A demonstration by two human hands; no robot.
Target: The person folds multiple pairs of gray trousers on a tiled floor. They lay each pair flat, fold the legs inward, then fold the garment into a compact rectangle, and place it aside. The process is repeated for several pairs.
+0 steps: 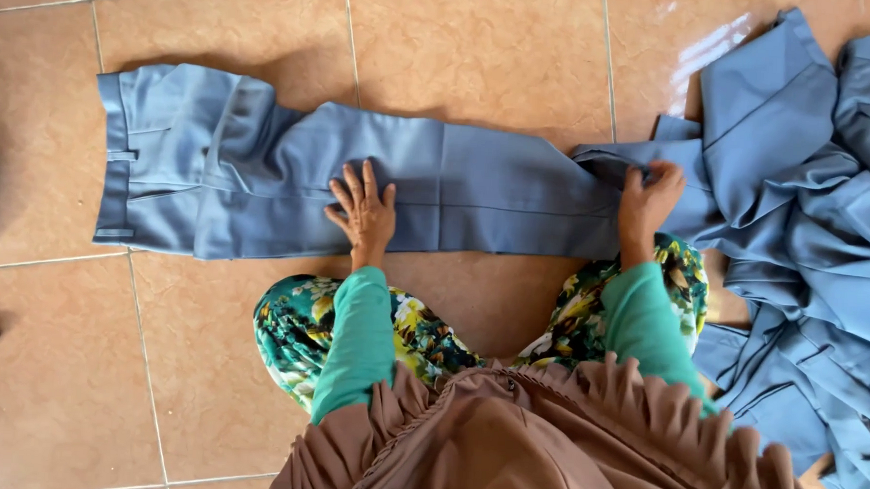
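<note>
Blue-grey trousers (360, 189) lie flat across the tiled floor (209, 362), waistband at the left. The left hand (364, 213) presses open-fingered on the middle; the right hand (649, 199) has its fingers closed on the hem near the pile (821, 239). Soft, light cloth, I'd judge, best held at hem or waistband.

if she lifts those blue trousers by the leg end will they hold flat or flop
Probably flop: the blue trousers lie limp on the tiled floor, creased near the waistband. The leg end bunches under the right hand, so the cloth looks soft. It likely slides easily on the glossy tiles, which may be why the left hand presses it flat.
</note>
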